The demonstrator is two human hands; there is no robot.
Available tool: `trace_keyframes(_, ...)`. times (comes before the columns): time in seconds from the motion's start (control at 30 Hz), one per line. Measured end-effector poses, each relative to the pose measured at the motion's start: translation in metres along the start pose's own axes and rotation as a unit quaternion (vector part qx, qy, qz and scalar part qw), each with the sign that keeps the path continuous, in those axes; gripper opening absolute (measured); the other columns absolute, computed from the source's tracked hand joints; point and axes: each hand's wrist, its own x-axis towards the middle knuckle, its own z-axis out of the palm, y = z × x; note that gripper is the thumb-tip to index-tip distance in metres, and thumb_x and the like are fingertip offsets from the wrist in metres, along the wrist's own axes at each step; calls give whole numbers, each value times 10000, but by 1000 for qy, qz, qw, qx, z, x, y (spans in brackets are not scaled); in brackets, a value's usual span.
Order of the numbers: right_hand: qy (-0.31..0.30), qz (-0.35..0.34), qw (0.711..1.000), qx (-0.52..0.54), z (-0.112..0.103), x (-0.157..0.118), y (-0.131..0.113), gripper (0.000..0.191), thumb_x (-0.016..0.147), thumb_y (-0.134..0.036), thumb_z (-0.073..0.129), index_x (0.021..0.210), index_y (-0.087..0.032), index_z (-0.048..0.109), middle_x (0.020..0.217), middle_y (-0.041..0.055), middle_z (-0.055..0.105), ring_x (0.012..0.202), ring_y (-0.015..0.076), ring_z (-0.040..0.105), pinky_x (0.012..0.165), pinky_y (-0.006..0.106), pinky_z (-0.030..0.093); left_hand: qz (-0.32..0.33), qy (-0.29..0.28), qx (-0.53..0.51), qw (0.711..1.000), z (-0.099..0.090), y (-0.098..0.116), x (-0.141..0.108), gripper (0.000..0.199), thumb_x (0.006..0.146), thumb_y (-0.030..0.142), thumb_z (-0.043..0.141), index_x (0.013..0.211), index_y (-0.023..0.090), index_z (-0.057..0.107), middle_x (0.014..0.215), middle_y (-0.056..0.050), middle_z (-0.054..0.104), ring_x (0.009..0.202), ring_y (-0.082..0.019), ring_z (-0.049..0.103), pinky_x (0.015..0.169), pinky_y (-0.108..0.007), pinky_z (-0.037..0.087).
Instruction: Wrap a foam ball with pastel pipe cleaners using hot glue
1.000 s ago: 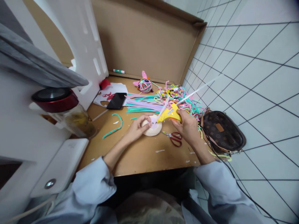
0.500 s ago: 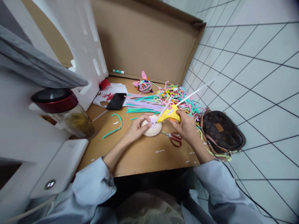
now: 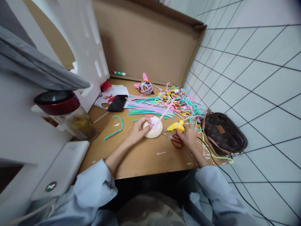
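At the middle of the table, my left hand has the cream disc pinched near its lilac centre, thumb and fingers closed on the near-left side. A lilac strip slants up from that centre, away from me, towards the loose pile. Over on the right, my right hand is wrapped about the handle end of the yellow glue gun, low over the wood, nozzle towards the disc but apart from it. Whether the gun's weight is on the table, I cannot tell.

So, the step, as I judge it: strip against disc, left hand steadying the join, glue gun off to the side. Any fresh glue is too small to make out. The next move calls for a quiet left hand, the strip kept from shifting, and the hot tip clear of my fingers and of the red-handled scissors just beside the gun.

Further out, straight strips lie in a bundle beyond the disc, running into the tangled pile. A bent teal strip lies off to my left, the phone past it, the pink-eared ball at the back, and the brown bag far right.
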Motion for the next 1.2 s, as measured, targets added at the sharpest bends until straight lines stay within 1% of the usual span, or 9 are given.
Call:
trace_keyframes(0.1,-29,-14,998,-62,6,-6,-6,302,861,-345,549,1013,-114,669,1001,143,640,926,255,556,811,337,419,-6,5,9,1000,0,2,0,215,826,407,580,871,202,534,1355,-117,610,1187,-255,591,965,-359,452)
trace_keyframes(0.23,-42,-14,992,-117,-10,-9,-26,340,884,-332,559,1080,-71,653,1032,197,640,986,305,549,858,397,401,-9,6,25,1000,0,7,-1,204,826,401,577,858,205,529,1335,-108,624,1163,-255,600,970,-368,452)
trace_keyframes(0.27,-28,-21,995,-91,-16,-8,-32,357,881,-337,568,1118,-81,642,1046,193,640,993,307,550,865,406,403,-9,4,26,1000,0,8,-1,205,827,403,577,858,206,527,1332,-106,625,1162,-254,599,974,-370,451)
trace_keyframes(0.33,-4,-69,997,44,-27,-4,-48,336,897,-330,546,1161,-142,634,1060,148,649,997,275,570,873,390,426,-10,1,25,1000,1,8,-1,214,832,414,575,864,208,524,1331,-103,623,1166,-252,594,988,-375,445)
trace_keyframes(0.43,-26,-129,946,297,-35,6,-74,308,883,-351,559,1125,-185,655,948,77,669,844,208,610,790,339,481,-13,3,10,1000,1,7,-1,234,841,427,582,891,207,518,1352,-107,606,1177,-248,591,1007,-381,441)
trace_keyframes(0.57,-97,-121,884,442,-26,21,-100,187,821,-347,629,871,-175,685,776,25,637,710,157,581,665,273,469,-7,0,-20,1000,1,3,-1,235,850,411,600,923,206,510,1388,-125,581,1221,-256,575,1001,-383,454)
trace_keyframes(0.63,-118,-121,873,457,-20,28,-105,145,798,-310,635,801,-170,673,700,2,612,651,136,552,618,250,437,-7,-3,-21,1000,1,1,-1,225,858,401,598,931,207,511,1397,-127,577,1234,-259,571,1003,-385,454)
trace_keyframes(0.87,-161,-150,877,426,-16,42,-101,148,776,-290,648,720,-154,654,638,-14,592,607,115,514,584,232,375,-12,-3,-15,1000,-1,2,0,187,876,377,588,927,209,523,1401,-125,579,1271,-264,551,1039,-391,429)
trace_keyframes(1.2,-169,-175,870,429,-7,52,-105,175,788,-291,648,679,-154,637,588,-31,563,562,99,466,555,225,329,-27,-3,-18,999,-2,5,0,226,878,423,593,915,209,533,1413,-109,570,1273,-255,553,1013,-363,453)
